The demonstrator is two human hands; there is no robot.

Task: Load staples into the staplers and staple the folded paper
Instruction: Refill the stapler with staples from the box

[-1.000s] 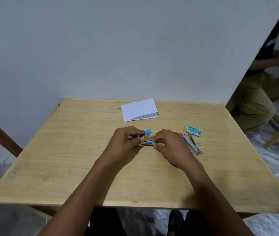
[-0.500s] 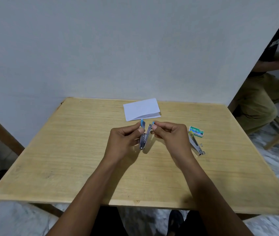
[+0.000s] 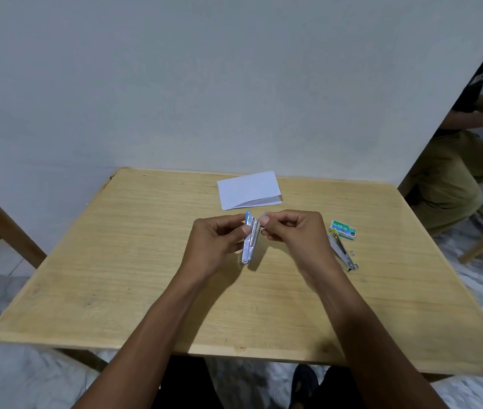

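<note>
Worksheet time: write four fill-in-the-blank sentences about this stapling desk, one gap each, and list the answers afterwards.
1. The left hand and right hand together hold a stapler with ____ tips.
2. The folded paper on the table is ____ in colour.
3. The second stapler lies beside the ____ staple box.
4. Both of those lie to the person's ____.
Answers: blue; white; green; right.

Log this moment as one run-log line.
left hand: grips blue stapler, near upright | right hand: pinches its top end | second stapler, staple box: lying at right | folded paper: beyond hands
</note>
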